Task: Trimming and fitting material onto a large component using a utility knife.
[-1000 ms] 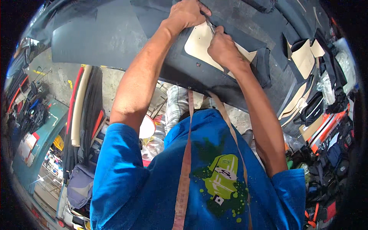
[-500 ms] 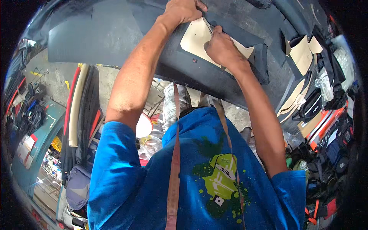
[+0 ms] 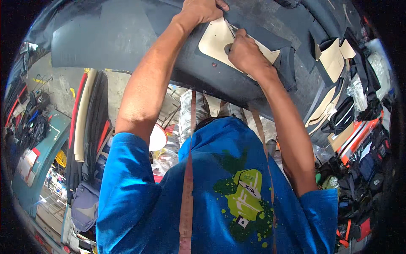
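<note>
A cream template (image 3: 216, 42), flat and with a rounded corner, lies on dark sheet material on the worktable. At the top edge of the view, my left hand (image 3: 204, 10) presses on the template's far end; one digit stands apart and the other fingers are partly cut off. My right hand (image 3: 248, 54) is closed round a slim tool (image 3: 232, 30), whose thin end shows beside the template's edge. A dark rounded part of it sticks out by the palm; its exact kind I cannot make out.
The dark worktable (image 3: 97, 46) curves across the top. More cream templates (image 3: 332, 61) are at its right end. Rolled red, cream and black materials (image 3: 82, 118) stand at left, above a grey-blue backpack (image 3: 86, 207). Bags and plastic (image 3: 359, 165) crowd the right. A tape measure (image 3: 187, 203) hangs down my front.
Both hands keep nearly the same place on the template. The hanging tape measure and my shirt have shifted slightly.
</note>
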The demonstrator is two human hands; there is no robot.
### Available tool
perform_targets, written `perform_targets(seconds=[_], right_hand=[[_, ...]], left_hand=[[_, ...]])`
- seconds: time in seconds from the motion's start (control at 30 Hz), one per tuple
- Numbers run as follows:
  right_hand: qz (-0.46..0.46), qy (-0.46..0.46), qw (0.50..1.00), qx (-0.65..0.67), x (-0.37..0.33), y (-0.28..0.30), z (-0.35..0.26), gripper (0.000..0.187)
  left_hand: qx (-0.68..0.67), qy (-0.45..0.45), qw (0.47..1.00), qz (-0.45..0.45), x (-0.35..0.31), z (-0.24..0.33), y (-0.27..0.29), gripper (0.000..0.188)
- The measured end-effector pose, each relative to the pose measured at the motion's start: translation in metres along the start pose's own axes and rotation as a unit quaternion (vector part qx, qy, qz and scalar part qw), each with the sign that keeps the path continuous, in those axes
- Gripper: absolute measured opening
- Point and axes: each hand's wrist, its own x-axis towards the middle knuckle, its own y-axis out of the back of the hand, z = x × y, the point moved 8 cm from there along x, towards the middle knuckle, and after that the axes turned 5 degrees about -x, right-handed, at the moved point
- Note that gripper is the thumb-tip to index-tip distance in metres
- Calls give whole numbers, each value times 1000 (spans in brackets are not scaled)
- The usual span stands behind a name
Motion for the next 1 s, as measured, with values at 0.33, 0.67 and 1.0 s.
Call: perform_targets(seconds=[0.33,0.67,1.0], right_hand=[[-13,-4,1000,-2,-2,0,4,33],[-21,24,999,-37,-4,10,13,30],[-32,48,997,-41,1,17,10,25]], left_hand=[[-1,-23,1000,3,1,7,0,22],[15,-14,1000,-5,-17,27,0,27],[72,-157,958,229,-118,48,-23,24]])
